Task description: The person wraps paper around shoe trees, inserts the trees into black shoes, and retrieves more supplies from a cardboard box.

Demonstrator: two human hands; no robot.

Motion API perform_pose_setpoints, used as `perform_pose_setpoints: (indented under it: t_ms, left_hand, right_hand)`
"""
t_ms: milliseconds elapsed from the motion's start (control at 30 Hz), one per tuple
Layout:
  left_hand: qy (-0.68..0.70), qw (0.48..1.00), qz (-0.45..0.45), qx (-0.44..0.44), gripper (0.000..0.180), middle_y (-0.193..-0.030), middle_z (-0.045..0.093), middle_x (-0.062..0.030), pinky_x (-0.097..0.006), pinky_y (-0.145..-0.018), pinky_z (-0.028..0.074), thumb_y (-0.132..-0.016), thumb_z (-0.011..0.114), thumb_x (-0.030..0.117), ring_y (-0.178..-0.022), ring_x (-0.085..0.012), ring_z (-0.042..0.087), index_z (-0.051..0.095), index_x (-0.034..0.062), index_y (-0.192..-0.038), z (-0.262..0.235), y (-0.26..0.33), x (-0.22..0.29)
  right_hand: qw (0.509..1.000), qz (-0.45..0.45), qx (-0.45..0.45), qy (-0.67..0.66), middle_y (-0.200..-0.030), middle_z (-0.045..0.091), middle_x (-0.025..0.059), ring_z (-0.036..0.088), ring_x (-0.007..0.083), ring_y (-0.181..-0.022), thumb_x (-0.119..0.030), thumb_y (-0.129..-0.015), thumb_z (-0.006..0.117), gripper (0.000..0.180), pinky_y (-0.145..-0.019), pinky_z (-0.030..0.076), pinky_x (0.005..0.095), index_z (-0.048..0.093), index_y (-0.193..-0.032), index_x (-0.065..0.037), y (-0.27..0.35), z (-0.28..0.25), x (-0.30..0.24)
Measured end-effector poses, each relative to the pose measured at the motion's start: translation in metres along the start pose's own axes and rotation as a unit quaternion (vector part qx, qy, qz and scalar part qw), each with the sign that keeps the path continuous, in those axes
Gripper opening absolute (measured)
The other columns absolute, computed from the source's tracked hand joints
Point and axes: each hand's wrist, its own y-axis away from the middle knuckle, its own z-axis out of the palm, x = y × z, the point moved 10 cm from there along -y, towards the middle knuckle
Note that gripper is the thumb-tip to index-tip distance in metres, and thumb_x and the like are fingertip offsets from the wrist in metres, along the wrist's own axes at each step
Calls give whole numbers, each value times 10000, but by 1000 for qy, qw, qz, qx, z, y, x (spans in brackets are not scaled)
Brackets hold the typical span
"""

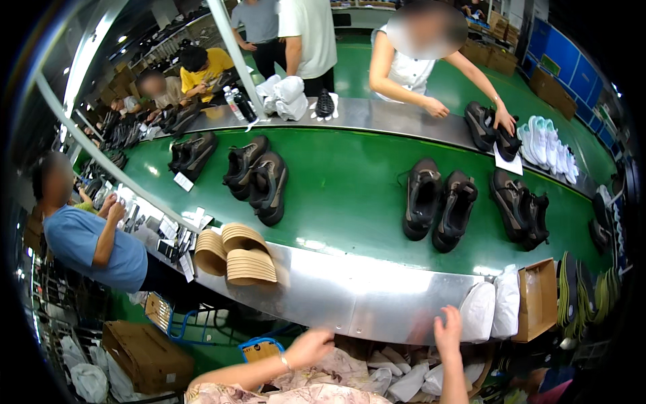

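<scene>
My left hand (311,347) is at the near edge of the metal ledge (377,296), its fingers curled in with nothing showing in them. My right hand (449,331) is raised over that edge further right, fingers apart and holding nothing. Nearest to it stands a white wrapped bundle (478,311), with a second white bundle (507,301) beside it. Beyond the ledge, dark brown shoes lie in pairs on the green conveyor belt (343,195): a pair in the middle right (422,202), another at right (511,205), and one at left (268,185).
Stacks of curved tan inserts (250,264) sit on the ledge's left end. An open cardboard box (536,299) stands right of the bundles. Across the belt, a person in white (410,74) touches a dark shoe (508,141). A person in blue (97,246) stands at left.
</scene>
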Motion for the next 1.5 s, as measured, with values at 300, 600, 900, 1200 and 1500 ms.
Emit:
perform_pose_setpoints:
  t_ms: [300,600,900,1200,1500]
  left_hand:
    - [-30,935,-64,349,435,-929,595,-216,-387,-748,467,-788,661,260,-855,-331,588,519,-44,-1066,-357,-243,-49]
    - [-36,829,-99,549,773,-1116,534,-321,-413,-909,414,-699,732,415,-1068,-418,522,432,-99,-1192,-517,-443,-219]
    - [-56,823,-146,545,833,-1118,528,-299,-422,-887,416,-598,792,418,-1057,-409,513,429,-87,-1152,-538,-544,-282]
    - [214,799,27,562,511,-950,617,-157,-316,-781,463,-680,778,231,-874,-216,591,523,-62,-1012,-571,-492,-231]
    - [127,945,155,258,687,-1096,550,-122,-328,-913,414,-664,779,119,-1007,-218,538,411,-37,-1222,-312,-391,1]
  right_hand:
    - [994,-71,17,-79,-1029,558,180,546,347,-916,-10,-728,613,258,-774,447,377,541,-974,21,-135,11,-102]
    - [976,33,-132,-169,-796,620,103,613,175,-644,-29,-749,653,111,-567,484,266,618,-849,2,-177,166,-124]
    - [949,172,-201,-173,-784,619,50,549,94,-690,-80,-846,601,90,-636,463,235,637,-893,-12,-218,219,-142]
    - [946,126,-180,-239,-857,642,84,610,142,-731,-39,-825,600,76,-668,491,253,608,-884,9,-241,251,-163]
    - [533,162,85,-826,-1239,484,135,480,234,-1134,-339,-964,374,450,-995,350,396,372,-1268,-7,-358,179,-269]
